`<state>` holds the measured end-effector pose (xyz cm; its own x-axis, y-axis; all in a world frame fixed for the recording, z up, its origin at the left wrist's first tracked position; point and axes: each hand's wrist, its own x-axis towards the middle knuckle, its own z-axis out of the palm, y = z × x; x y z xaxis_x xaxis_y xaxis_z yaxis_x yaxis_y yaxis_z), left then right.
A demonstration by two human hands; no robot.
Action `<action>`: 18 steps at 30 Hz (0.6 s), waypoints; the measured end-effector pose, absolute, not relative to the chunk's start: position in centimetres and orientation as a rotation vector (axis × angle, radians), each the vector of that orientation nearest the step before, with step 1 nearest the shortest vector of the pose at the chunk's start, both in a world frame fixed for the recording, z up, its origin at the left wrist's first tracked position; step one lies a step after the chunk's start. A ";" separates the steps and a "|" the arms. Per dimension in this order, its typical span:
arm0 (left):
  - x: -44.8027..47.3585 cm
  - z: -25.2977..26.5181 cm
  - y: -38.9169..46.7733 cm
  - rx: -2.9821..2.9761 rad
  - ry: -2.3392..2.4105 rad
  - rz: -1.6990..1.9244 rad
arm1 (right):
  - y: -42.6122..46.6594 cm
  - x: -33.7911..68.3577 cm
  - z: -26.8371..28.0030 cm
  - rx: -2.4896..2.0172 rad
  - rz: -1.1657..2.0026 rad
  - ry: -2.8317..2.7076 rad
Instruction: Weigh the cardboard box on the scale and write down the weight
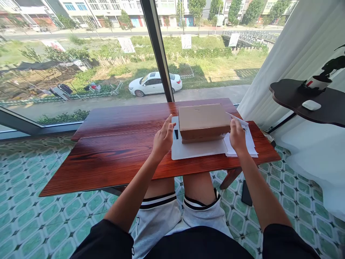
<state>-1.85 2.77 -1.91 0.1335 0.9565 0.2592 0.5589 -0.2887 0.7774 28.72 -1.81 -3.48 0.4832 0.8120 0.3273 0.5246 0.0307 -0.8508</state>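
A brown cardboard box (203, 117) with a lid sits on a flat pale-grey panel (199, 153) on the reddish wooden table (121, 151). My left hand (163, 138) is raised just left of the box, fingers apart, nothing in it. At the box's right end my right hand (237, 136) has its fingers curled closed, over a small stack of white papers (249, 144). Whether those fingers grip a sheet or the box's edge is hidden. A dark rectangular mark shows on the panel's left side.
My legs are under the table's front edge. A black phone (246, 193) lies on the tiled floor to the right. A dark shelf (327, 104) holds a potted plant (319, 82) and a small white case (311, 105). White curtains (269, 68) and large windows stand beyond.
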 end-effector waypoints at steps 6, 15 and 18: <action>-2.9 1.6 0.8 1.845 1.181 1.421 | -3.8 26.1 -0.8 -1.315 -0.176 -1.128; -2.9 6.7 -5.5 2.041 0.599 1.420 | -6.1 16.7 0.8 -0.969 0.061 -1.728; -2.5 7.9 -6.8 2.151 0.368 1.194 | -6.1 13.9 -0.8 -0.908 0.146 -1.933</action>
